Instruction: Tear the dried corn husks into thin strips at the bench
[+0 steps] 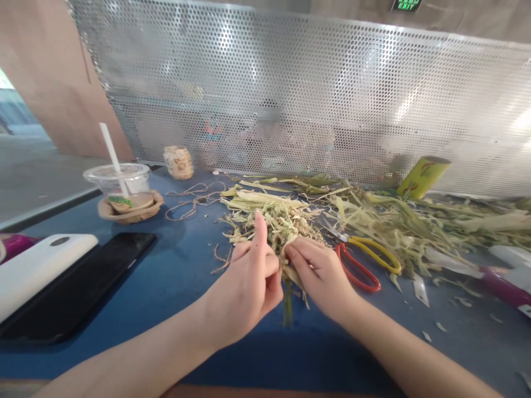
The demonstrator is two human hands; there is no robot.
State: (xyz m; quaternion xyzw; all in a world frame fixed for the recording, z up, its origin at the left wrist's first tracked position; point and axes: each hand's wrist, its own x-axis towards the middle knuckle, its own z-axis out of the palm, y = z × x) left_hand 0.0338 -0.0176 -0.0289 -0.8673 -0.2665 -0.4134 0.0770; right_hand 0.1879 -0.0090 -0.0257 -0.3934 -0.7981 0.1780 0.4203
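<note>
A bundle of dried corn husks (pixel 293 276) is between my two hands, its stringy ends hanging below them. My left hand (pixel 253 276) has its thumb raised and its other fingers curled against the bundle. My right hand (pixel 317 271) pinches a husk strip on the bundle's right side. Behind the fingers lies a heap of shredded husk (pixel 286 218). Scissors with one red and one yellow handle (pixel 373 254) rest just right of my right hand. Just what sits inside the curled left fingers is partly hidden.
Loose husks (pixel 398 218) spread across the right, near a tilted green-yellow cylinder (pixel 423 177). On the left are a lidded cup with straw (pixel 120 185), twine (pixel 193 199), a jar (pixel 178 162), a black phone (pixel 78 284) and a white device (pixel 45 271). A perforated metal panel (pixel 232 72) stands behind.
</note>
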